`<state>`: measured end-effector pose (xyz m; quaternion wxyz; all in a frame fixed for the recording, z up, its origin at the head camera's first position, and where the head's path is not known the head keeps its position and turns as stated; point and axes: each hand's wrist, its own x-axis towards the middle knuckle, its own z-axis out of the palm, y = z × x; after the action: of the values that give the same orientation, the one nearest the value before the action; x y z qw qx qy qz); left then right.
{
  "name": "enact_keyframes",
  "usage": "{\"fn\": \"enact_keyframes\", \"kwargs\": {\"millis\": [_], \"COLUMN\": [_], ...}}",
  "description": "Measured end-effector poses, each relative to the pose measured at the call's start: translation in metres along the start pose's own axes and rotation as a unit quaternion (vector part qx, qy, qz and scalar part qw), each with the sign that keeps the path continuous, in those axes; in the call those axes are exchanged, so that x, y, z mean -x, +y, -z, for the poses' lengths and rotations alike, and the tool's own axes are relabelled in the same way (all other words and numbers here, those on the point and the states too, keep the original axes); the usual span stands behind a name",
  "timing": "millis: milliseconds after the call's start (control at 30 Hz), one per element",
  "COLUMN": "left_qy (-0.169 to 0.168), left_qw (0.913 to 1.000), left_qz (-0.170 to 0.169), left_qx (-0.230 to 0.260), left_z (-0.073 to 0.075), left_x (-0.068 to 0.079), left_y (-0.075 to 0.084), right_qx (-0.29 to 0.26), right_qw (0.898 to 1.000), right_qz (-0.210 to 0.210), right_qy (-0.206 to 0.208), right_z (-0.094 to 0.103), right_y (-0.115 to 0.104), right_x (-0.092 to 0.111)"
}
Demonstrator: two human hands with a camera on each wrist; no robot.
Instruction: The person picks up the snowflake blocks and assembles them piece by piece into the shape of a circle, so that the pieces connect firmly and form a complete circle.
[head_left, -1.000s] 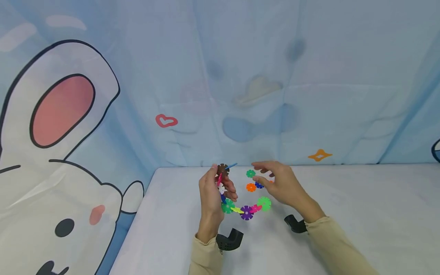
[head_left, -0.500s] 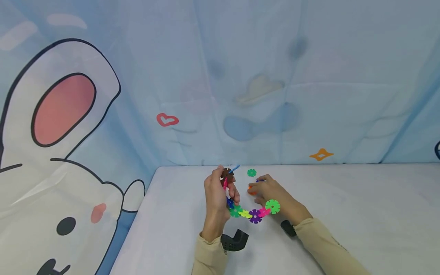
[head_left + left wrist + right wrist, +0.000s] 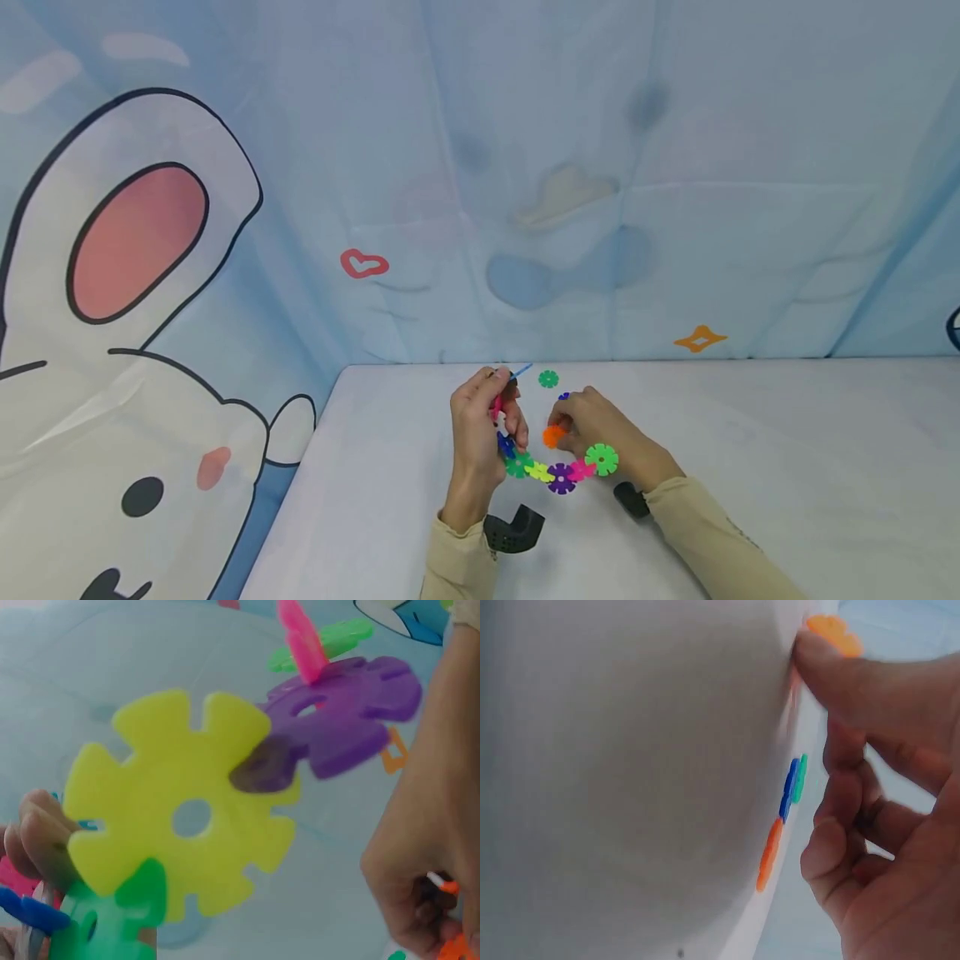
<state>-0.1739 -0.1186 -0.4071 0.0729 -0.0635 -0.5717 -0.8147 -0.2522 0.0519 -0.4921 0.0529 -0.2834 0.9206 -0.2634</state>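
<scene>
Curving nearest: chain of notched discs [image 3: 539, 472], purple disc [image 3: 554, 478] at bend, light-green disc [image 3: 608, 463] at free end. Beyond, other end gripped by curled fingers of left hand [image 3: 474, 435]. Orange disc [image 3: 552, 437] pinched by thumb and fingers of right hand [image 3: 597, 427]. Farther on white bench [image 3: 787, 442]: blue disc [image 3: 564, 397], partly hidden by right hand, then green disc [image 3: 543, 381]. Bench backed by printed blue cloth [image 3: 735, 258].

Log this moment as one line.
left hand: holds disc chain | right hand: pinches orange disc | on table: green disc, blue disc, second orange disc
</scene>
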Motion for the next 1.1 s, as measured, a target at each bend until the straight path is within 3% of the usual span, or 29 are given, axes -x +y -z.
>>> {"fn": "enact_keyframes", "kwargs": {"millis": [133,300,433,567,700,833,1100], "left_qy": [-0.015,-0.048,-0.074,-0.084,-0.085,-0.085,-0.094], "left_qw": [0.9994,0.9920,0.9803,0.9696,0.9626,0.9602,0.9577], "left_qz": [-0.026,-0.096,-0.159,-0.207,-0.235,-0.244,-0.251], "left_qx": [-0.019,-0.066,-0.090,-0.100,-0.105,-0.107,-0.105], "left_z": [-0.001,-0.004,-0.007,-0.011,-0.014,-0.016,-0.020], "left_x": [0.001,0.003,0.006,0.009,0.011,0.014,0.017], "left_y": [0.002,0.005,0.006,0.009,0.012,0.014,0.015], "right_qx": [-0.039,-0.113,-0.176,-0.257,-0.313,-0.342,-0.347], "right_qw": [0.999,0.987,0.967,0.936,0.905,0.886,0.882], "right_qz": [0.031,0.051,0.066,0.106,0.151,0.184,0.215], "right_qy": [0.005,0.097,0.174,0.216,0.243,0.251,0.235], "right_z": [0.012,0.049,0.085,0.107,0.115,0.117,0.115], "right_y": [0.008,0.009,-0.013,-0.037,-0.053,-0.058,-0.060], "right_x": [0.002,0.015,0.035,0.053,0.063,0.067,0.065]}}
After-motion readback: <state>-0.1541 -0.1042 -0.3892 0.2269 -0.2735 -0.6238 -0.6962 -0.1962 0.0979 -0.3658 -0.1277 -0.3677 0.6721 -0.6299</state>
